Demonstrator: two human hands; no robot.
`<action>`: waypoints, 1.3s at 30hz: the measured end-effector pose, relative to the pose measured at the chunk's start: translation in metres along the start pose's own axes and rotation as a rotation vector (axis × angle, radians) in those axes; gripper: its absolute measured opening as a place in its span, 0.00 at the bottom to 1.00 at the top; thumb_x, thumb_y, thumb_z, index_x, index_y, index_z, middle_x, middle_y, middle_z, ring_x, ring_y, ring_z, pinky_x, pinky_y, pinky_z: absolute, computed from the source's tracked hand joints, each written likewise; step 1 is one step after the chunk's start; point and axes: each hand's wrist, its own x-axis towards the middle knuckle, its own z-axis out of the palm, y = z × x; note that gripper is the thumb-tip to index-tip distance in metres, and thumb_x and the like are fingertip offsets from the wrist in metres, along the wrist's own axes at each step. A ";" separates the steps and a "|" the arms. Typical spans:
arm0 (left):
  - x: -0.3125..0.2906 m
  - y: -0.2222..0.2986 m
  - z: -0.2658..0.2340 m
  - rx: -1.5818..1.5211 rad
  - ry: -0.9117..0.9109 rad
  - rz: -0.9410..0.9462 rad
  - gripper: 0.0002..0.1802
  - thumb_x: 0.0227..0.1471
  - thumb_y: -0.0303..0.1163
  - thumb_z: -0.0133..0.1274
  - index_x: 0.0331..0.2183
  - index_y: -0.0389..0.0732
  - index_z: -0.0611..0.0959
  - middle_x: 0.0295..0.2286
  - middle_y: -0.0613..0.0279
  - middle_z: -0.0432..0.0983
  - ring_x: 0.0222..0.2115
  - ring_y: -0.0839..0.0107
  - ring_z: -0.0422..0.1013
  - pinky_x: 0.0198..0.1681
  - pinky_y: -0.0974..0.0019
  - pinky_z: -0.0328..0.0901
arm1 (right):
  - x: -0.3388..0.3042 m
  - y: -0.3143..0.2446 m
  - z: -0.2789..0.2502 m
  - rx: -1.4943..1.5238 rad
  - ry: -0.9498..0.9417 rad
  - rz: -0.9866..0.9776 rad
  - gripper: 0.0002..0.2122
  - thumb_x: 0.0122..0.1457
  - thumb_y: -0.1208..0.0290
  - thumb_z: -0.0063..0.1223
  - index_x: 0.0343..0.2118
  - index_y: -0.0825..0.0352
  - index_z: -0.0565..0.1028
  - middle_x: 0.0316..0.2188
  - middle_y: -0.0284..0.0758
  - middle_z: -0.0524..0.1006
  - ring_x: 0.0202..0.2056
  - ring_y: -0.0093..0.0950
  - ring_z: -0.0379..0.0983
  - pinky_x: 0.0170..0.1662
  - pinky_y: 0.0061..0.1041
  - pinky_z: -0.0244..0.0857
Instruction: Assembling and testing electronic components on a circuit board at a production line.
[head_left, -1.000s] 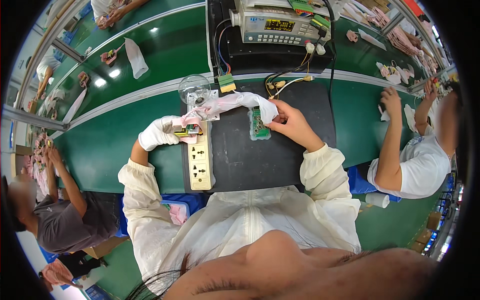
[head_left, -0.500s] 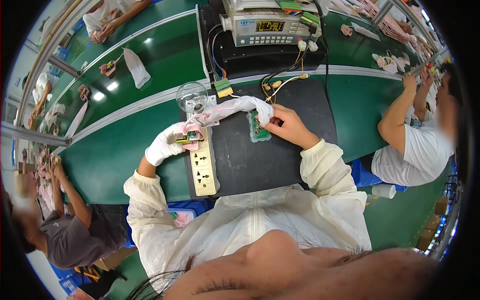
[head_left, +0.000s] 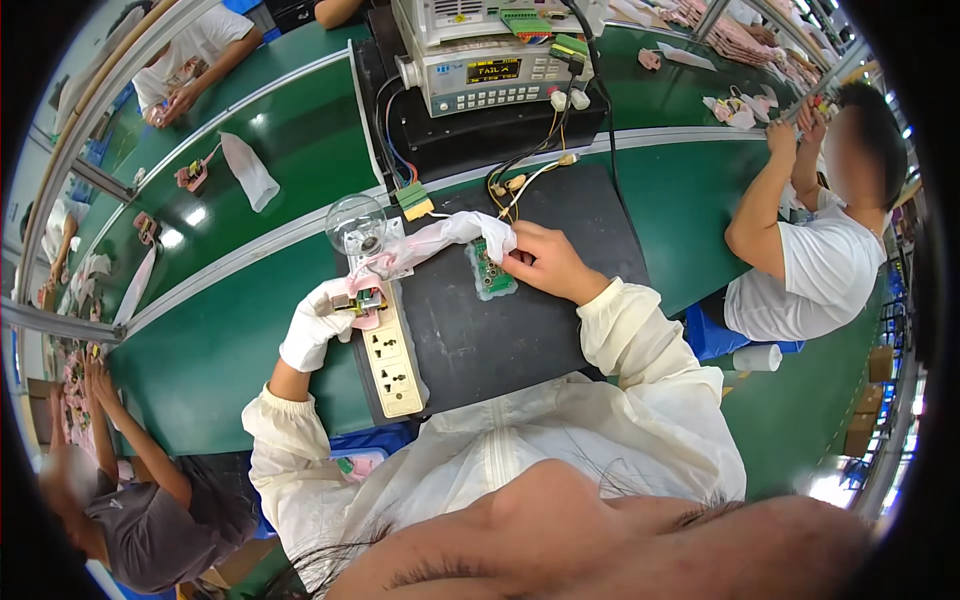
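My left hand (head_left: 318, 330), in a white glove, grips a small electronic part (head_left: 358, 300) at the top end of a cream power strip (head_left: 390, 355) lying on a black mat (head_left: 520, 320). My bare right hand (head_left: 545, 262) pinches the end of a pink-white plastic bag (head_left: 430, 243) beside a small green circuit board (head_left: 492, 275) on the mat. The bag stretches from one hand to the other.
A clear glass bulb (head_left: 355, 220) stands behind the strip. A grey test instrument (head_left: 490, 70) with wires and a green connector (head_left: 414, 200) sits at the back. A green conveyor belt (head_left: 230, 320) runs left. Other people work on the right (head_left: 820, 250) and lower left (head_left: 150, 510).
Both hands stay where they were on the part and the bag. The view has shifted and drawn closer to the mat.
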 end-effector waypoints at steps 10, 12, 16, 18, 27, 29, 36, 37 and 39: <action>-0.006 -0.009 -0.002 -0.035 0.058 -0.012 0.25 0.43 0.23 0.61 0.46 0.38 0.76 0.38 0.62 0.79 0.24 0.80 0.69 0.22 0.77 0.61 | 0.007 -0.006 0.010 0.443 0.362 0.137 0.07 0.55 0.72 0.58 0.35 0.68 0.77 0.29 0.35 0.73 0.25 0.26 0.70 0.31 0.22 0.64; -0.004 -0.010 -0.007 -0.011 0.041 0.007 0.24 0.43 0.23 0.61 0.45 0.39 0.76 0.38 0.63 0.79 0.24 0.81 0.70 0.22 0.78 0.62 | 0.004 -0.002 0.009 0.288 0.276 -0.014 0.07 0.56 0.71 0.58 0.33 0.69 0.76 0.28 0.36 0.72 0.26 0.28 0.70 0.30 0.24 0.64; -0.003 -0.011 -0.009 -0.024 0.029 0.007 0.23 0.43 0.23 0.60 0.45 0.40 0.77 0.38 0.64 0.79 0.26 0.81 0.70 0.22 0.78 0.63 | 0.003 -0.003 0.010 0.123 0.084 -0.087 0.07 0.57 0.70 0.57 0.33 0.69 0.76 0.27 0.36 0.71 0.27 0.30 0.70 0.30 0.25 0.63; -0.002 -0.011 -0.012 -0.017 0.015 0.014 0.23 0.43 0.23 0.60 0.44 0.40 0.77 0.38 0.64 0.78 0.26 0.81 0.71 0.23 0.78 0.63 | 0.004 -0.003 0.013 0.079 0.014 -0.079 0.07 0.57 0.70 0.57 0.33 0.69 0.76 0.27 0.36 0.71 0.27 0.30 0.70 0.31 0.25 0.63; 0.001 -0.014 -0.016 0.016 -0.002 0.012 0.24 0.42 0.28 0.64 0.44 0.40 0.76 0.38 0.63 0.78 0.28 0.79 0.72 0.24 0.78 0.65 | 0.000 -0.003 0.010 0.090 0.137 -0.043 0.08 0.57 0.71 0.57 0.34 0.69 0.75 0.27 0.36 0.70 0.28 0.31 0.68 0.32 0.27 0.62; -0.001 -0.014 -0.015 -0.005 -0.003 -0.008 0.21 0.43 0.23 0.62 0.42 0.41 0.76 0.38 0.64 0.78 0.30 0.79 0.73 0.25 0.78 0.65 | -0.001 -0.004 0.010 0.090 0.111 -0.040 0.08 0.57 0.70 0.56 0.35 0.69 0.75 0.27 0.36 0.70 0.28 0.31 0.68 0.32 0.26 0.62; -0.002 -0.020 -0.019 0.055 0.034 -0.003 0.35 0.41 0.40 0.68 0.49 0.37 0.74 0.36 0.62 0.79 0.25 0.80 0.72 0.23 0.80 0.64 | 0.000 0.001 0.009 0.059 0.028 0.001 0.08 0.59 0.68 0.54 0.37 0.67 0.75 0.30 0.35 0.71 0.27 0.30 0.69 0.32 0.26 0.65; -0.002 -0.019 -0.018 0.052 0.035 -0.009 0.35 0.41 0.40 0.68 0.49 0.37 0.74 0.36 0.62 0.79 0.25 0.80 0.72 0.23 0.80 0.64 | -0.001 0.002 0.009 0.052 0.016 -0.001 0.08 0.59 0.68 0.54 0.37 0.67 0.75 0.30 0.35 0.71 0.27 0.30 0.69 0.32 0.26 0.65; 0.000 -0.017 -0.018 0.002 0.023 -0.044 0.27 0.41 0.31 0.67 0.45 0.39 0.75 0.37 0.62 0.78 0.27 0.79 0.73 0.24 0.79 0.66 | -0.001 0.002 0.010 0.067 0.022 -0.003 0.08 0.59 0.69 0.54 0.37 0.67 0.75 0.30 0.35 0.70 0.27 0.30 0.68 0.32 0.26 0.64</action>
